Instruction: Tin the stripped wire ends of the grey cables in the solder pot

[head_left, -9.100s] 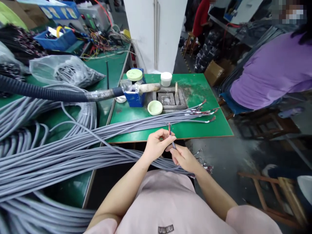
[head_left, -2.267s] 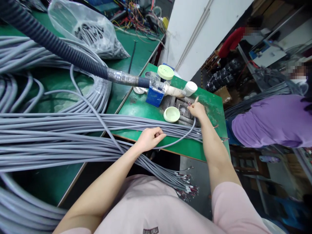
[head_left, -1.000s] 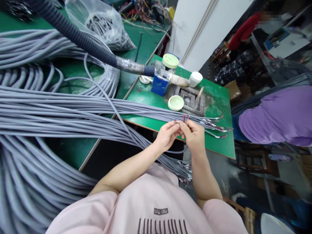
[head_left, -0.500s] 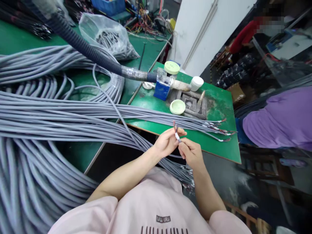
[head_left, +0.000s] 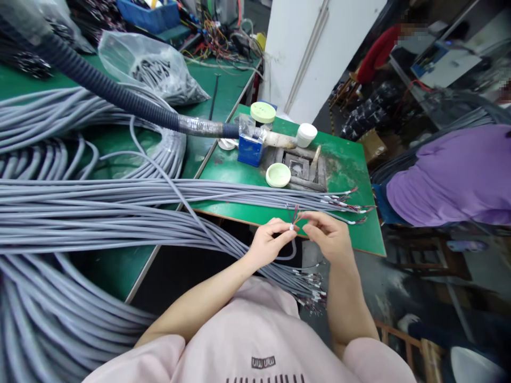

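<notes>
Between thumb and fingers, my left hand pinches the white-wrapped end of a grey cable. Thin red, orange and dark wires fan out upward from that end. On the right side of the wires is my right hand, its thumb and index finger slightly apart around the wire tips; whether it grips a wire is too small to tell. Behind both hands a bundle of grey cables lies across the green table, with stripped ends at the right.
A black hose with a nozzle hangs over a blue box. Near it are a pale green dish, a white jar and a soot-stained square fixture. A person in purple is at the right.
My right hand has let go of the cable below the white wrap and moved up beside the wires. My left hand now pinches the wrap, and the wires are spread apart.
</notes>
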`<state>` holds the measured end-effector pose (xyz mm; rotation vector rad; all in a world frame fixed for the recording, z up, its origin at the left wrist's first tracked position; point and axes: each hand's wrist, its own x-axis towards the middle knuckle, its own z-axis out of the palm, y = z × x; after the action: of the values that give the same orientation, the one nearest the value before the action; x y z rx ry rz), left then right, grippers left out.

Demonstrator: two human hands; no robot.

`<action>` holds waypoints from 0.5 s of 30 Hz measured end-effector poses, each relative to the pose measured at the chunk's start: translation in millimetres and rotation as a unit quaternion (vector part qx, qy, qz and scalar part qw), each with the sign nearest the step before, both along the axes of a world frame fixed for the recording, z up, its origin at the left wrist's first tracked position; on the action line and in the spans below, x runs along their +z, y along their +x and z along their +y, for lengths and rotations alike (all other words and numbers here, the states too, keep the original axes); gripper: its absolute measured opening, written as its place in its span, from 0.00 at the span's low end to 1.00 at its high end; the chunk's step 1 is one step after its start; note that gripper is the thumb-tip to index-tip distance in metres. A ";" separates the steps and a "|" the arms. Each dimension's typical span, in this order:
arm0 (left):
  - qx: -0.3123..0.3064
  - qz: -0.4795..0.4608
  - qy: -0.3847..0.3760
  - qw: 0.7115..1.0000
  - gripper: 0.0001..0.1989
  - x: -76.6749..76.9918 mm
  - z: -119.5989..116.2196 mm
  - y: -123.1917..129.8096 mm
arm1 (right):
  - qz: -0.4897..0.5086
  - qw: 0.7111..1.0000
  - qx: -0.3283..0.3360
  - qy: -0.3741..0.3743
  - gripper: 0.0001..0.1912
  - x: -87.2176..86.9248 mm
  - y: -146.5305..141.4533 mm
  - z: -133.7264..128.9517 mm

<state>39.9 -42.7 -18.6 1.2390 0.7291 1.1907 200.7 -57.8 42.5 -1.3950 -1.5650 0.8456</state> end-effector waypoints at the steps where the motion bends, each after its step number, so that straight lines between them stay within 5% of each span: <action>1: -0.009 0.000 0.011 1.000 0.10 -0.1 -0.8 0.4 | 0.020 0.999 0.024 -0.020 0.12 4.0 0.1 2.0; 7: -0.061 -0.002 0.037 0.997 0.11 -3.7 -4.2 -2.1 | 0.071 0.990 0.085 -0.090 0.09 19.9 -10.6 15.3; 15: -0.094 -0.014 0.013 0.995 0.12 -6.4 -1.9 -8.9 | 0.141 0.990 0.010 -0.012 0.09 2.1 -26.7 20.7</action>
<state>31.0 -44.6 -25.0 1.2815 0.5634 1.0631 174.0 -37.1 44.5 -1.2186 -1.3575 1.0290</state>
